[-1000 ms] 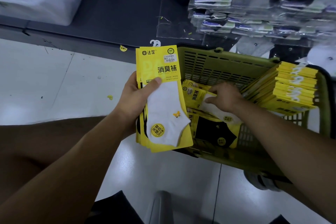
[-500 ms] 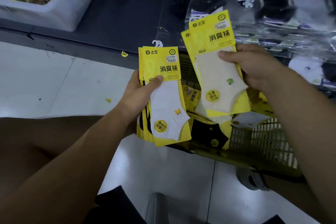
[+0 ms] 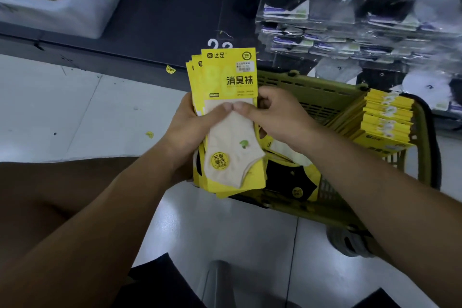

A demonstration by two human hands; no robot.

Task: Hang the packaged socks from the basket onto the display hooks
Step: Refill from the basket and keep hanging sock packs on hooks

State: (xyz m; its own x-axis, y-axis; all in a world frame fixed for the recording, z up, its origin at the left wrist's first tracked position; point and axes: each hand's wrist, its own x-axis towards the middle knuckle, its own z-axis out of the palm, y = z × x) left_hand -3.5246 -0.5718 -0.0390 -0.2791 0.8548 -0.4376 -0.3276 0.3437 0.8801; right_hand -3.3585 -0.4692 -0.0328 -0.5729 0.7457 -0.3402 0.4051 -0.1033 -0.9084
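Over basket [image 3: 315, 94], left hand [image 3: 190, 128], right hand [image 3: 278, 117] pinch packs [image 3: 228, 77].

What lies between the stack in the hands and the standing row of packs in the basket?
Head view: right of the held stack, loose sock packs, one black, lie flat in the basket; the right forearm crosses above.

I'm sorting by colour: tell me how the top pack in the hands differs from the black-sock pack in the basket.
The top pack shows a beige sock; the black-sock pack a black one. The top pack is pinched by the left hand and right hand; the black-sock pack lies untouched in the basket. Both have yellow card and a round yellow sticker.
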